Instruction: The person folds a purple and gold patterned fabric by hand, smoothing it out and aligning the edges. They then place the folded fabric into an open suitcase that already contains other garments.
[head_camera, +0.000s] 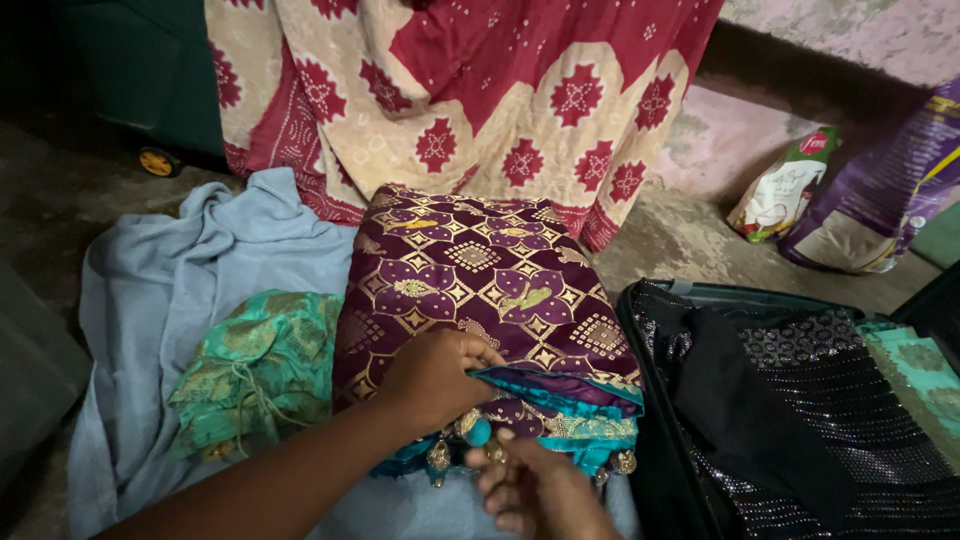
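The left hand (435, 378) grips the near edge of a folded maroon silk cloth with gold woven motifs and a teal border (480, 285), fingers curled over the fold. Just below it, the right hand (535, 490) lies loosely open, fingertips touching the cloth's small gold tassels (440, 455). Left of the left hand sits a crumpled green embroidered garment (255, 365) on a pale blue sheet (150, 290). Right of both hands, an open black suitcase (650, 330) holds dark sequinned fabric (850, 400).

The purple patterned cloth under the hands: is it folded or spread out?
Folded. The purple cloth lies as a compact stack, with layered teal and purple edges showing where the left hand grips it.
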